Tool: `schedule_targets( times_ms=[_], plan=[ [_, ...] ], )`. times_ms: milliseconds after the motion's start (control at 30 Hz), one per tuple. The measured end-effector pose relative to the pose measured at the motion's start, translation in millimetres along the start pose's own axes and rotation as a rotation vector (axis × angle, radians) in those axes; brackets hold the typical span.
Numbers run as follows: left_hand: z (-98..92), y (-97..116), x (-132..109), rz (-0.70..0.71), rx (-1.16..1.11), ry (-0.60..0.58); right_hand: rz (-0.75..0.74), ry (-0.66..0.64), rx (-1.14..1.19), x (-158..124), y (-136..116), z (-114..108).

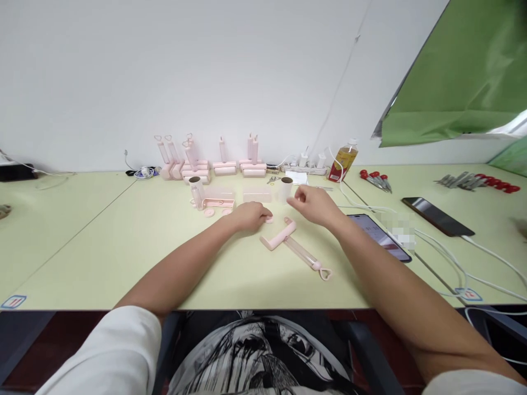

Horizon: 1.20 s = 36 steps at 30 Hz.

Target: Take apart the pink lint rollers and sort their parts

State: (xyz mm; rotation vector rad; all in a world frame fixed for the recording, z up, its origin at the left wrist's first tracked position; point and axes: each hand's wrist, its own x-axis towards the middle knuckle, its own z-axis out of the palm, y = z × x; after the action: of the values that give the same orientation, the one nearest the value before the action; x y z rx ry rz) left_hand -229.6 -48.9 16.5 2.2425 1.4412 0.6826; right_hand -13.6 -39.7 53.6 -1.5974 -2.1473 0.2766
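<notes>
Head view, sole camera. A pale pink plastic bracket with a clear tubular handle lies flat on the pale green tabletop, in front of and between the two hands, touched by neither. Its handle runs toward the wearer's near right and ends in a pink heart-shaped loop.

Handling (judged): light, stiff, fairly slick. Best hold is round the middle of the clear tube; the bracket's slim end arms look the likeliest part to snap if levered. The white paper roll with a brown cardboard core, upright beyond the bracket, should be light and a little yielding; take it round its side without squeezing hard.

Left hand: low, palm down, fingers bent together, fingertips at a small pale pink disc on the tabletop. Contact seems likely; whether the disc is pinched cannot be told. Forearm slants in from the near left.

Right hand: raised just beside the paper roll, fingers curled, thumb side toward the left hand. Nothing visible in it; how far thumb and fingers are parted cannot be told. Forearm reaches in from the near right, elbow bent.
</notes>
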Motion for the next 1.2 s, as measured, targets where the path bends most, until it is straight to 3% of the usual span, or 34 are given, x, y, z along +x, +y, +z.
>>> schedule_targets(
  times_ms=[133,200,267,367,467,567,833,1100,1200],
  plan=[
    [-5.6,24.8,-21.7,-0.035,0.021,-0.293,-0.067,-0.602,-0.036,-40.7,2.6,-3.7],
    [-4.6,33.0,-25.8,-0.113,-0.017,-0.390,-0.114,-0.687,-0.018,-47.2,7.1,1.7],
    [-3.2,34.8,-26.3,-0.218,-0.140,-0.429,-0.153,-0.587,0.019,-45.6,11.3,6.5],
    [-2.9,30.9,-25.2,-0.349,-0.507,-0.448,-0.248,-0.418,0.169,-38.3,15.6,8.1],
    [-4.3,28.3,-26.0,-0.341,-0.933,-0.479,-0.370,-0.436,0.389,-34.9,18.1,7.8],
    [-5.6,29.0,-27.9,-0.264,-1.184,-0.525,-0.407,-0.408,0.496,-35.1,20.6,11.3],
    [-3.2,28.7,-31.0,-0.162,-1.146,-0.415,-0.416,-0.363,0.539,-34.1,21.5,21.7],
    [-9.6,36.4,-29.1,-0.012,-1.140,-0.259,-0.480,-0.192,0.414,-34.7,3.7,3.5],
    [-25.0,36.1,-30.4,-0.013,-1.115,-0.059,-0.373,-0.057,0.223,-30.3,21.0,-8.7]
  ],
)
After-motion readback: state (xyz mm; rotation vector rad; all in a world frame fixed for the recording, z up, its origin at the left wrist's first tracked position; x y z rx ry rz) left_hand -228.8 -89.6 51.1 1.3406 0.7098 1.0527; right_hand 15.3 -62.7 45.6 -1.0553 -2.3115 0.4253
